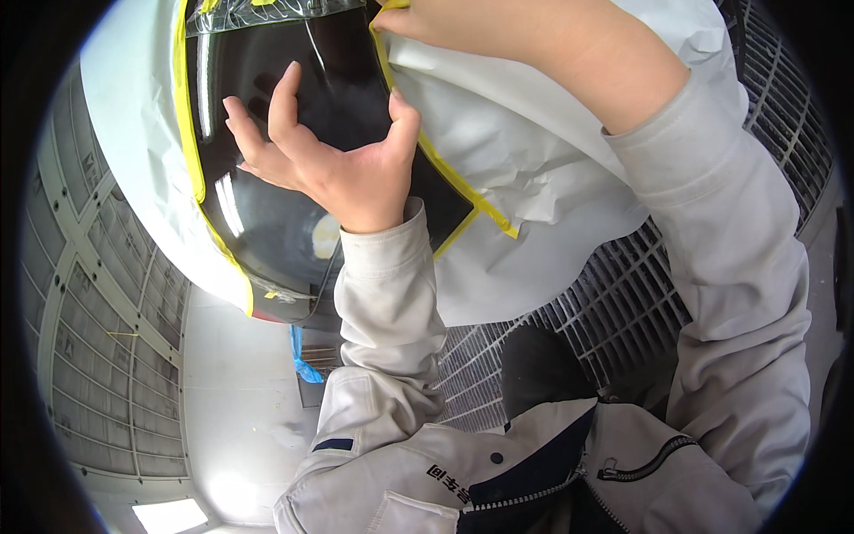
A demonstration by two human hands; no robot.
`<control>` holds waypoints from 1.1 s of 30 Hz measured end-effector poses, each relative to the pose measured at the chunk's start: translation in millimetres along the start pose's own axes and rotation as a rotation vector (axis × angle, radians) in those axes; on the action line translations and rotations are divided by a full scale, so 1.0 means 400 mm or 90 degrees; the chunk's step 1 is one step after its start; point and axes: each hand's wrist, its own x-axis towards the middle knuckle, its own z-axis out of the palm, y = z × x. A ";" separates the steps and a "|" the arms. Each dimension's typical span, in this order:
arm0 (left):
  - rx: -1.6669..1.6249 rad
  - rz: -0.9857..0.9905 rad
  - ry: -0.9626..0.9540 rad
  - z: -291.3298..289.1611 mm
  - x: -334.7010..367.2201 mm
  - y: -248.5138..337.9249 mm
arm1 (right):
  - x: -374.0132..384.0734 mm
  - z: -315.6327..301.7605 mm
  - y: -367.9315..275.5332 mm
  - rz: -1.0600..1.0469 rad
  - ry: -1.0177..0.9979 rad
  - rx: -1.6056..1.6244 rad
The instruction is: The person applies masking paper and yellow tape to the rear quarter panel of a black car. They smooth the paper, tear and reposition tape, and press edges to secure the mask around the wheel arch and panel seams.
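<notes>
A glossy black car body panel [285,98] curves in front of me, bordered by yellow masking tape [452,176]. My left hand [334,160] hovers over it, palm partly up, fingers spread and holding nothing. At the top edge of the picture, my right hand [436,22] is partly cut off. Its visible digit is against the yellow tape along the panel's right border and seems to pinch it. White masking sheet [507,125] covers the surface on both sides of the panel. Clear plastic film [276,13] lies across the panel's upper end.
Metal floor grating [614,294] runs below and to the right. A blue strip [305,356] hangs below the panel's lower end. Gridded wall panels [107,338] stand at the left, beside a pale floor or wall surface [231,383]. My dark trouser leg [543,374] shows below.
</notes>
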 end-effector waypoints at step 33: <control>-0.074 0.075 -0.027 0.004 0.088 -0.034 | 0.012 -0.026 0.000 0.101 -0.063 0.024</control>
